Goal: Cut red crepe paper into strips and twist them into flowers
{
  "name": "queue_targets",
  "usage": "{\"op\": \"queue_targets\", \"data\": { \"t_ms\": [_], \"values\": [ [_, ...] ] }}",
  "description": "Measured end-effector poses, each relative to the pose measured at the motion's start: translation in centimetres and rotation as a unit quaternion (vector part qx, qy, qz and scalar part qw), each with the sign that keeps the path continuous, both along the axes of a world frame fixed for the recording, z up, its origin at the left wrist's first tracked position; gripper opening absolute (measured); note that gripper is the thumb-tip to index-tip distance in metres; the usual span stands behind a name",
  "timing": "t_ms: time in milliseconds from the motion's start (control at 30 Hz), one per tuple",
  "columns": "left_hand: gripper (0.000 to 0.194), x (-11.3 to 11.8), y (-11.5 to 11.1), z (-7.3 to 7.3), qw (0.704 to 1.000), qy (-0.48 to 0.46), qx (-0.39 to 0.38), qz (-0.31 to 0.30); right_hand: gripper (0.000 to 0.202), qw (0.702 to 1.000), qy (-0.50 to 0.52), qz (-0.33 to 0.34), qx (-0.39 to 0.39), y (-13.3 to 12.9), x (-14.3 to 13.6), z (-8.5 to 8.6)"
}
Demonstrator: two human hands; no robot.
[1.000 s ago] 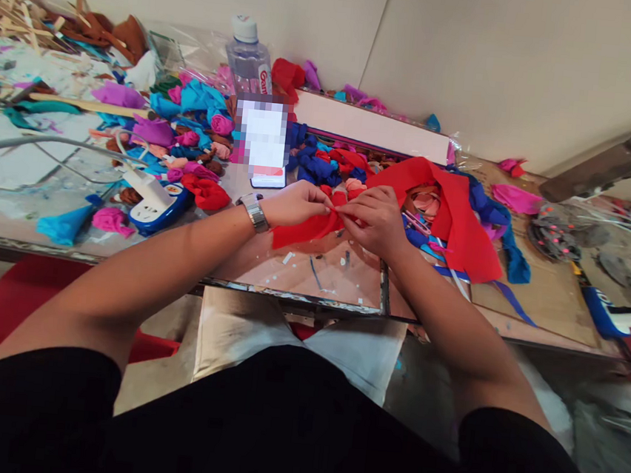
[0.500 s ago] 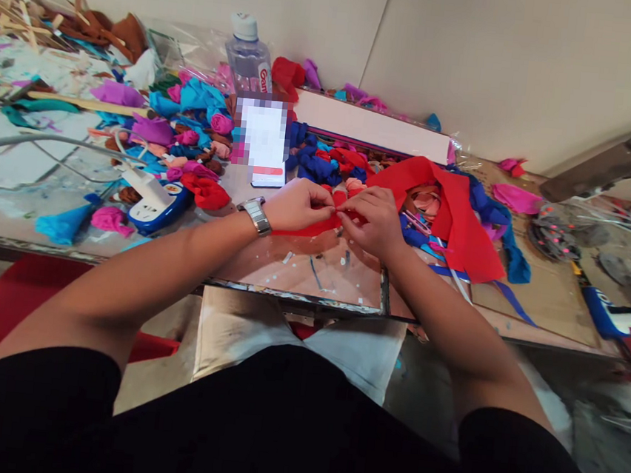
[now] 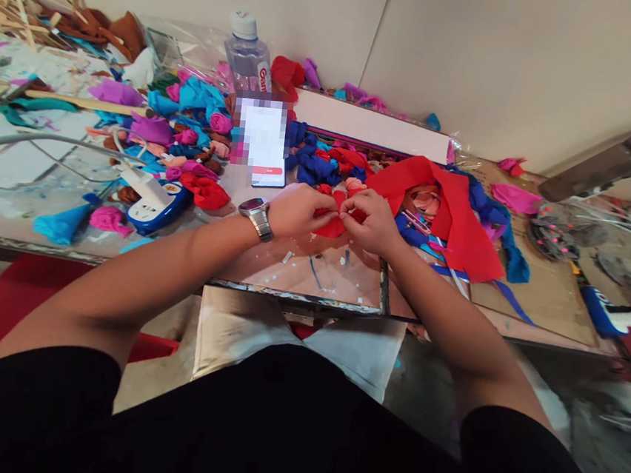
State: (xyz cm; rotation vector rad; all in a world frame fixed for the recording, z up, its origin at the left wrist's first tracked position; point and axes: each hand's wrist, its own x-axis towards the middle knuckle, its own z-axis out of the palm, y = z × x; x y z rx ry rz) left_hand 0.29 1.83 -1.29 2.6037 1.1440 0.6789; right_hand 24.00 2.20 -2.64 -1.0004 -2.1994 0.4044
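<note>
Both hands meet over the front of the table, working on a piece of red crepe paper [image 3: 332,228]. My left hand [image 3: 298,211], with a metal watch on its wrist, pinches the paper's left side. On the right side, the fingers of my right hand [image 3: 373,221] are pinched on the same piece, and the fingertips of both hands nearly touch. Part of the paper is hidden behind the fingers. A long red crepe strip [image 3: 474,241] lies folded just beyond my right hand. Small red and blue crepe bundles [image 3: 319,166] lie behind the hands.
A lit phone [image 3: 266,142] leans before a water bottle [image 3: 249,55]. On the left are a power strip [image 3: 156,206] with a cable, crepe flowers and wooden sticks [image 3: 18,14]. A white box [image 3: 371,123], a dark flask [image 3: 607,160] and a blue-handled tool [image 3: 602,309] are also around.
My hands have shifted slightly apart and my left wrist has turned, showing the watch face. The red piece now hangs as a smaller rounded shape below the fingertips.
</note>
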Motion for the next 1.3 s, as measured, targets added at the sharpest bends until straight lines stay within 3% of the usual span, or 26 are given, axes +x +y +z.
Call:
{"op": "queue_targets", "data": {
  "t_ms": [367,633,800,933,1300],
  "values": [
    [0.035,-0.2,0.3,0.1,0.999,-0.021,-0.029,-0.026,0.007,1.000,0.013,0.008,0.017,0.4,0.2,0.0],
    [0.033,-0.7,1.0,0.5,0.992,-0.039,-0.113,-0.045,0.017,0.998,-0.057,-0.008,-0.001,0.4,0.7,0.7],
    [0.032,-0.6,1.1,0.4,0.989,-0.022,-0.139,-0.045,0.019,0.987,-0.100,-0.073,0.105,0.0,1.4,1.7],
    [0.029,-0.7,1.2,0.3,0.987,-0.032,-0.150,-0.040,0.022,0.978,-0.088,-0.070,0.176,-0.5,1.6,2.4],
    [0.037,-0.7,1.1,0.0,0.991,-0.031,-0.114,-0.065,0.029,0.983,-0.165,-0.006,0.080,-1.2,0.1,1.6]
  ]
}}
